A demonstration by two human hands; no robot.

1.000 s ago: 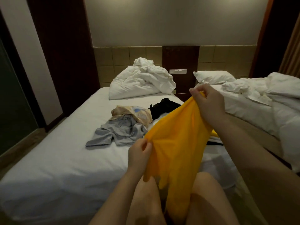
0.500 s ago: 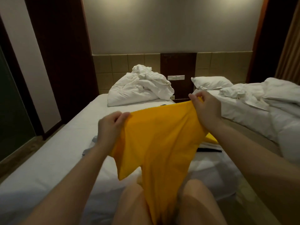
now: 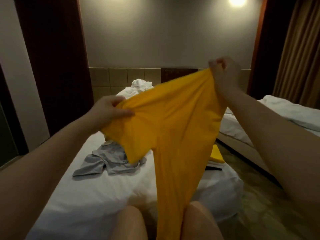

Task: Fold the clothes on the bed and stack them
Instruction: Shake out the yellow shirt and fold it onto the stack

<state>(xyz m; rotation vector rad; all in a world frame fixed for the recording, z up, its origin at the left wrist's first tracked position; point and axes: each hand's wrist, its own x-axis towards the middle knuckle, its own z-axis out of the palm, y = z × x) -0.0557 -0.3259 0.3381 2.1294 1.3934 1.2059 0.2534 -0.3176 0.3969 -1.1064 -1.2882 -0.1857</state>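
Observation:
A yellow T-shirt hangs in the air in front of me, stretched between both hands above the white bed. My left hand grips its left shoulder, lower down. My right hand pinches the other shoulder, raised high. The shirt's body drops down between my knees. A crumpled grey garment lies on the bed behind the shirt. A small stack of folded clothes, yellow on top, sits at the bed's right edge, partly hidden by the shirt.
A heap of white bedding lies at the head of the bed. A second bed with white covers stands to the right across a narrow floor gap. Curtains hang at the far right.
Both hands have lifted and spread the yellow shirt; the right hand rose high to the right, the left hand moved out to the left. The view has tilted upward.

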